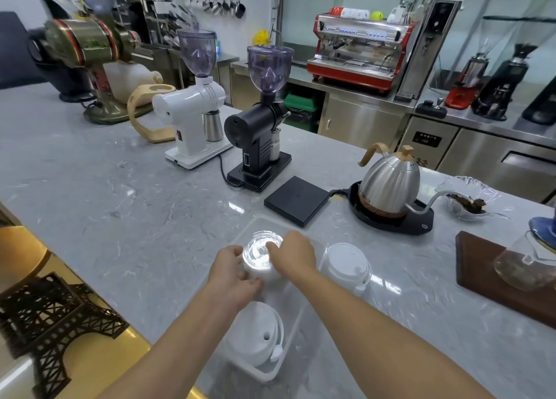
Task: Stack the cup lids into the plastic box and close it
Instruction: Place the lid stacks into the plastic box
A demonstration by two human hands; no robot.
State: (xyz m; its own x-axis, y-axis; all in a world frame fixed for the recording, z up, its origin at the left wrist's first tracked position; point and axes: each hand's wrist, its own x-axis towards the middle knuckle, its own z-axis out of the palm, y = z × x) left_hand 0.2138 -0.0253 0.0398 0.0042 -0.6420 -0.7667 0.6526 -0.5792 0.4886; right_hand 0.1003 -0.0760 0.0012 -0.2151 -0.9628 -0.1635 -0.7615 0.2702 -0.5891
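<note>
At lower centre of the frame, both hands grip a stack of lids inside the clear box: the left hand curls round its left side, the right hand pinches its top. Another white lid lies lower in the box; a third sits just right of it.

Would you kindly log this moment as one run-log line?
stage: stacking | left hand and right hand: gripping clear lid stack inside plastic box | white lids: in box near end | box: open
</note>
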